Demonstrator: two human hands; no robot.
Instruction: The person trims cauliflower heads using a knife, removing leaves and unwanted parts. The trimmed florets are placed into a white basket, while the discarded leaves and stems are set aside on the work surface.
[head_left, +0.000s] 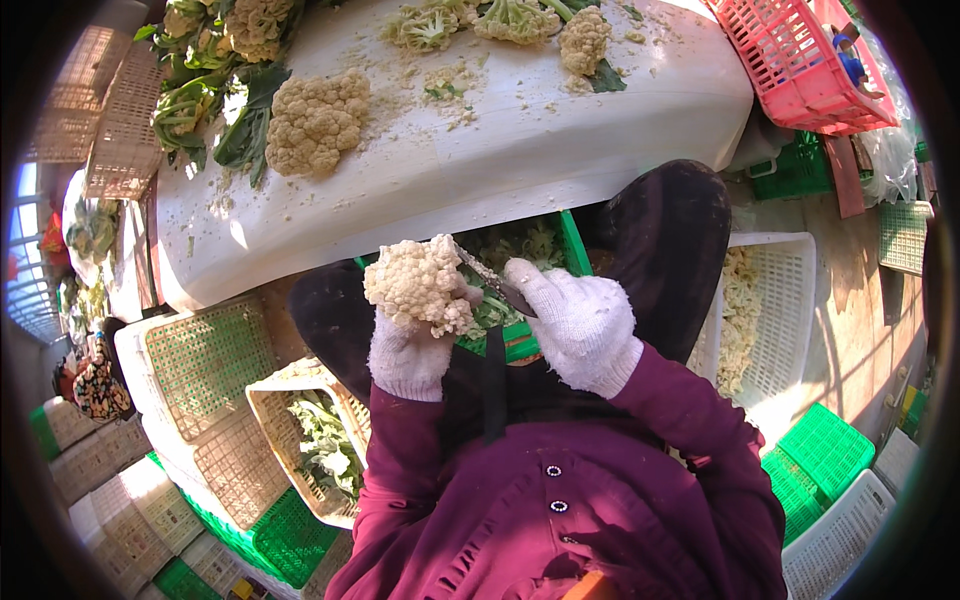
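My left hand (411, 358), in a white knit glove, holds a pale cauliflower head (420, 281) from below, above my lap. My right hand (577, 322), gloved likewise, grips a knife (499, 283) whose blade bears white crumbs. The blade slants up to the left, its tip at the right edge of the cauliflower; whether it cuts in there I cannot tell. Beneath both hands, between my knees, is a green crate (574, 244) with leafy trimmings in it. A larger cauliflower (319, 124) rests on the white-covered table (487, 157) in front of me.
Leafy cauliflowers (255, 30) are heaped at the table's far left, with cut pieces (517, 21) at the back. A pink crate (810, 67) stands far right. Beside my right leg is a white crate (776, 315) holding florets; a cream basket (262, 397) with leaves stands left.
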